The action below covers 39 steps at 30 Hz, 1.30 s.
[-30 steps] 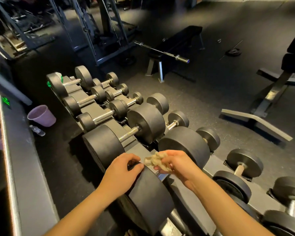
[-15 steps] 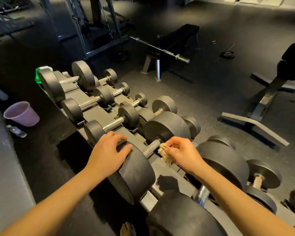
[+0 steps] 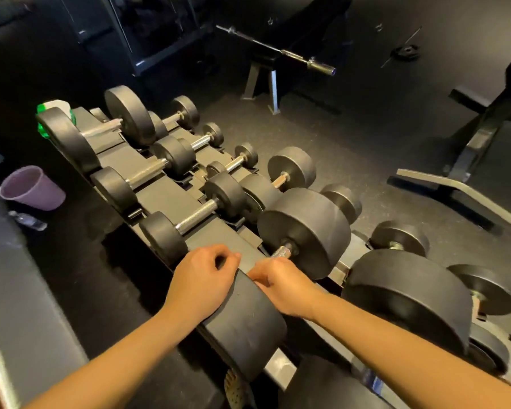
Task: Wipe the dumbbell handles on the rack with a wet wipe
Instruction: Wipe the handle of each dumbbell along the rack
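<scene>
Head view, right hand (image 3: 283, 286) grips knurled handle (image 3: 281, 251), left hand (image 3: 202, 278) on matte disc (image 3: 245, 329)

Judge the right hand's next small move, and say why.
Probably slide the right hand along the handle toward the far head: it grips the handle's near end, bare knurled metal shows beyond it, and the left hand holds the near head. The wipe is hidden.
</scene>
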{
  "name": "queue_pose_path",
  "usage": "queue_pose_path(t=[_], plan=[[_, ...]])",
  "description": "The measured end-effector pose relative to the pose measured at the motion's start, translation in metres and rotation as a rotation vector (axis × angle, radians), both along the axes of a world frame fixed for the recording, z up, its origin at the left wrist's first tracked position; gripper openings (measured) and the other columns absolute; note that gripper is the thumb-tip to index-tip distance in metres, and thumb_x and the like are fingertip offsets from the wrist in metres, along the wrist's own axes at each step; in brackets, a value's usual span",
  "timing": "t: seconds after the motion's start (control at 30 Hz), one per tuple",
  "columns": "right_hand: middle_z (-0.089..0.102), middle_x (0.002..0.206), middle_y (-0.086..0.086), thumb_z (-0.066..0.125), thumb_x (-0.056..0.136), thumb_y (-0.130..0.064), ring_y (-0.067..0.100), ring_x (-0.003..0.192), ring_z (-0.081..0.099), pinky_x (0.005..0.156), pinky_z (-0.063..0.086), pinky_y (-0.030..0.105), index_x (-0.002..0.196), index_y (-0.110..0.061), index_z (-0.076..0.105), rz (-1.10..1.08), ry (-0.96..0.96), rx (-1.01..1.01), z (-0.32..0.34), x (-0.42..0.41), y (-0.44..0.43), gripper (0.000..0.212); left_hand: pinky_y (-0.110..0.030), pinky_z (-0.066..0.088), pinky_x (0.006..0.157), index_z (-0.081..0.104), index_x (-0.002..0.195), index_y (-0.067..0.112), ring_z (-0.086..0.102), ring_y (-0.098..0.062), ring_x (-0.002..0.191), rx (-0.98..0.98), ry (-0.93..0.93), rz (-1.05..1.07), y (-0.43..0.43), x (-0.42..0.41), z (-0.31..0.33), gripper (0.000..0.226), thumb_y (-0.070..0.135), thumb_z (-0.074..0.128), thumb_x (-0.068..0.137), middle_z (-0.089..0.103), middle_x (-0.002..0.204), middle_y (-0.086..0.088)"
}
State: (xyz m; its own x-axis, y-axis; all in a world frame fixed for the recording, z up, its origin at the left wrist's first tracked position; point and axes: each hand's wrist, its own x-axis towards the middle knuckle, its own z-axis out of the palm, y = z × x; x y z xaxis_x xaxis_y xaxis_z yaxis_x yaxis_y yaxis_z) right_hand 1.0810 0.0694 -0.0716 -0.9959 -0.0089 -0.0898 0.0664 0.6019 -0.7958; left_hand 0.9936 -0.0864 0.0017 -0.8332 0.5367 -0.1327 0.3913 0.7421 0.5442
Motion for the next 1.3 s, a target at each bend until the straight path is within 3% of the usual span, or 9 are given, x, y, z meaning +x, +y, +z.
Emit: queue_pose_path(t=[0.1, 0.23, 0.37, 0.5, 0.6, 0.77, 0.97, 1.13, 1.3], plan=[[0.059, 0.095, 0.000, 0.056, 0.099, -0.031, 0.019, 0.081, 0.059, 0.070, 0.051, 0.036, 0.113, -0.020, 0.072, 0.122, 0.103, 0.309, -0.011, -0.001, 0.007, 0.023, -0.021, 0.041, 0.060, 0.069, 0.077, 0.031, 0.061, -0.003, 0.075, 0.000, -0.006, 0.009, 0.001, 0.000, 0.003, 0.026, 0.040, 0.060, 0.099, 0.065, 0.068, 0.010], [0.059, 0.094, 0.004, 0.080, 0.080, -0.021, 0.021, 0.068, 0.063, 0.052, 0.044, 0.029, 0.103, -0.016, 0.068, -0.132, 0.034, 0.652, -0.013, -0.005, 0.028, 0.026, -0.033, 0.054, 0.069, 0.070, 0.080, 0.032, 0.064, -0.008, 0.074, -0.018, -0.031, 0.011, 0.002, 0.000, 0.004, 0.025, 0.045, 0.058, 0.097, 0.069, 0.075, 0.011], [0.062, 0.120, 0.004, 0.059, 0.098, -0.020, 0.024, 0.094, 0.067, 0.075, 0.053, 0.031, 0.124, -0.017, 0.065, -0.237, -0.007, 0.435, -0.015, -0.005, 0.023, 0.026, -0.032, 0.056, 0.072, 0.073, 0.085, 0.034, 0.065, -0.004, 0.076, -0.022, -0.037, 0.029, 0.003, 0.001, 0.007, 0.022, 0.047, 0.059, 0.095, 0.070, 0.079, 0.016], [0.066, 0.099, -0.001, 0.056, 0.100, -0.015, 0.014, 0.094, 0.060, 0.086, 0.049, 0.033, 0.107, -0.014, 0.074, 0.087, 0.026, -0.091, 0.001, 0.004, 0.005, 0.020, -0.027, 0.055, 0.075, 0.075, 0.087, 0.034, 0.065, 0.000, 0.080, -0.031, -0.015, 0.051, 0.004, 0.002, 0.006, 0.019, 0.044, 0.062, 0.095, 0.070, 0.082, 0.019], [0.066, 0.100, -0.004, 0.052, 0.101, -0.025, 0.015, 0.092, 0.062, 0.076, 0.049, 0.032, 0.107, -0.022, 0.073, 0.176, 0.085, 0.109, -0.002, -0.001, 0.012, 0.022, -0.029, 0.055, 0.076, 0.075, 0.088, 0.033, 0.066, -0.001, 0.080, -0.045, -0.013, 0.051, 0.004, 0.002, 0.005, 0.018, 0.044, 0.062, 0.096, 0.071, 0.083, 0.018], [0.066, 0.110, 0.005, 0.055, 0.100, -0.022, 0.024, 0.082, 0.070, 0.064, 0.047, 0.027, 0.108, -0.014, 0.067, -0.232, 0.066, 0.491, -0.026, -0.016, 0.030, 0.016, -0.037, 0.058, 0.078, 0.074, 0.087, 0.034, 0.067, -0.005, 0.080, -0.036, -0.025, 0.069, 0.004, 0.002, 0.005, 0.019, 0.046, 0.061, 0.096, 0.072, 0.085, 0.019], [0.067, 0.081, -0.012, 0.060, 0.099, -0.025, 0.009, 0.072, 0.064, 0.069, 0.053, 0.031, 0.096, -0.026, 0.061, -0.192, 0.098, -0.077, -0.026, 0.041, -0.004, 0.003, -0.040, 0.058, 0.078, 0.074, 0.087, 0.033, 0.067, -0.005, 0.079, -0.034, -0.019, 0.054, 0.004, 0.002, 0.004, 0.022, 0.047, 0.060, 0.095, 0.071, 0.084, 0.019], [0.068, 0.070, -0.006, 0.067, 0.093, -0.008, 0.010, 0.068, 0.067, 0.069, 0.058, 0.027, 0.085, -0.018, 0.062, -0.686, -0.070, -0.523, -0.041, 0.033, 0.001, 0.014, -0.040, 0.058, 0.077, 0.073, 0.085, 0.034, 0.067, -0.007, 0.078, -0.020, -0.022, 0.050, 0.004, 0.002, 0.004, 0.020, 0.045, 0.061, 0.095, 0.072, 0.082, 0.017], [0.075, 0.099, 0.017, 0.054, 0.101, 0.002, 0.030, 0.095, 0.075, 0.088, 0.061, 0.043, 0.109, -0.005, 0.064, -1.087, -0.344, -1.309, -0.031, 0.017, -0.003, 0.016, -0.039, 0.059, 0.077, 0.073, 0.085, 0.033, 0.067, -0.007, 0.077, -0.019, -0.020, 0.046, 0.004, 0.002, 0.004, 0.021, 0.046, 0.060, 0.095, 0.072, 0.082, 0.016]])
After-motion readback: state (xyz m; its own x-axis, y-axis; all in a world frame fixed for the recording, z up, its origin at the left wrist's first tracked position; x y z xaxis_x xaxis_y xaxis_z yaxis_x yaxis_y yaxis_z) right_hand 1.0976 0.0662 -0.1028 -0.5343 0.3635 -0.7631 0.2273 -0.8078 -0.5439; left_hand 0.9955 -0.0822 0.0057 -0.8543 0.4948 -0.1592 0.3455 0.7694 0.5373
